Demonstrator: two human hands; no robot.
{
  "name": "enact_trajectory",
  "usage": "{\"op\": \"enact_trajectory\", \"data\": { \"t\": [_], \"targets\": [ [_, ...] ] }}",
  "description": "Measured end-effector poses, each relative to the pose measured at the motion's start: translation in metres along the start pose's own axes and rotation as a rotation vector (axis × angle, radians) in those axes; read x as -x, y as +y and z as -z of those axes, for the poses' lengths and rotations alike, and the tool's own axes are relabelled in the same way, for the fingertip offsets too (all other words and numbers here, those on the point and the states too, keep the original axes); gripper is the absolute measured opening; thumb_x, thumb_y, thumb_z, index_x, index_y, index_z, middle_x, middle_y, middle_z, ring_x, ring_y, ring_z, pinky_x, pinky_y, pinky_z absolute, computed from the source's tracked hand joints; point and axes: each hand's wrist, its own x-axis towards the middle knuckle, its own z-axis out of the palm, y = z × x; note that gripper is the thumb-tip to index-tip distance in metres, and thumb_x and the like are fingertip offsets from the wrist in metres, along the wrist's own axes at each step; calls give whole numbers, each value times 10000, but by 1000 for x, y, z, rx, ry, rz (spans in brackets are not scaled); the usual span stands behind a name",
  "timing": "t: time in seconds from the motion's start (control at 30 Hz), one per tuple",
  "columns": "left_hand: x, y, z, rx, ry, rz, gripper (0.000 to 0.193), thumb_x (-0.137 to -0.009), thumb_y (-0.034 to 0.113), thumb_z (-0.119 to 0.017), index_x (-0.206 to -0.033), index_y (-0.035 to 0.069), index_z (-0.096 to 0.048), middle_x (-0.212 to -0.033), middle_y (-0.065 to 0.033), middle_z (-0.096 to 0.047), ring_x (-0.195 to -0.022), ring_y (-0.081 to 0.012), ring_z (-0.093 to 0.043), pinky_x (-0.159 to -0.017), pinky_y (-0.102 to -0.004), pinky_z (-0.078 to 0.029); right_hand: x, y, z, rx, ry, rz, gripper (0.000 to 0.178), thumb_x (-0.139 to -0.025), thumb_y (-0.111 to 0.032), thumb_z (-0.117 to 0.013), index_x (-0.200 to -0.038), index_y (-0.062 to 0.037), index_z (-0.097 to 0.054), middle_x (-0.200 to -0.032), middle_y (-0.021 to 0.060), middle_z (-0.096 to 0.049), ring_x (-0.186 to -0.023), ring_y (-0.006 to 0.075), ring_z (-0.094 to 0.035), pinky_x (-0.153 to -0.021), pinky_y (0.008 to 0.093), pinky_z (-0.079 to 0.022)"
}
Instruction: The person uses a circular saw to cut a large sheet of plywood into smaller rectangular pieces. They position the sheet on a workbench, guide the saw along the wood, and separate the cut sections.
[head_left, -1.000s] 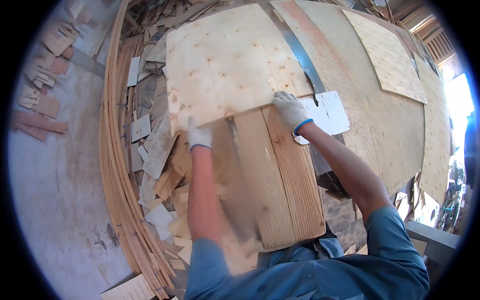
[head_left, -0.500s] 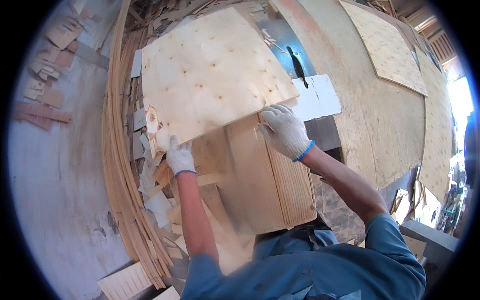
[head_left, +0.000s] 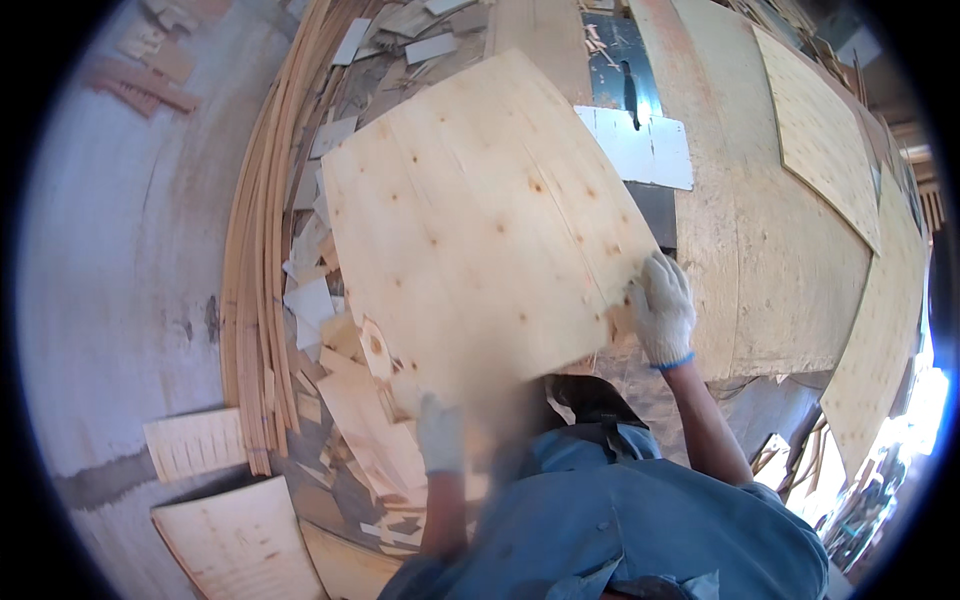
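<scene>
A large pale plywood sheet (head_left: pixel 480 225) with several dark knots is between my two gloved hands, tilted near my body. My right hand (head_left: pixel 665 312), in a white knit glove with a blue cuff, grips its right edge near the close corner. At the sheet's near left corner is my left hand (head_left: pixel 440 437), gloved too, its fingers partly blurred against the edge. The underside of the sheet and parts of both hands' grip are hidden. A pale smear blurs the sheet's near edge.
Long thin wood strips (head_left: pixel 262 250) run along the left beside scattered offcuts (head_left: pixel 312 303). A white board (head_left: pixel 640 146) and a dark blade-like piece (head_left: pixel 630 95) lie beyond the sheet. Larger plywood panels (head_left: pixel 815 130) rest at right; a board (head_left: pixel 240 540) lies at lower left.
The plywood sheet has come toward my body and turned, with both hands moving back with it. More of the far offcuts and the floor boards at lower left now show.
</scene>
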Motion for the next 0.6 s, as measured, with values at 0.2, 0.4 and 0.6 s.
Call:
{"op": "enact_trajectory", "data": {
  "t": [0.2, 0.4, 0.6],
  "targets": [
    [119, -76, 97, -613, -229, -111, 447, -986, 205, -546, -1379, 23, -433, -1390, -156, -500, -1289, -297, -468, -1126, -497, -353, 86, 20, 20, -51, -155, -263, 418, -873, -199, -608, -1240, -10, -544, -1212, 211, -600, -1134, 392, -563, -949, 450, -459],
    [134, -64, 126, -595, -342, -59, 405, -1008, 187, -495, -1356, -16, -452, -1339, -165, -547, -1235, -296, -526, -1066, -482, -429, 103, 24, 11, -53, -285, -433, 398, -927, -374, -537, -1171, -61, -569, -1053, 203, -650, -982, 417, -617, -835, 470, -481],
    [118, 5, 215, -1236, -617, -169, 399, -1002, 174, -491, -1357, -4, -456, -1288, -199, -568, -1177, -321, -570, -996, -470, -483, 133, 16, -2, -24, -188, -484, 382, -935, -436, -519, -976, -72, -627, -964, 217, -665, -936, 438, -622, -790, 488, -479]
  ]
}}
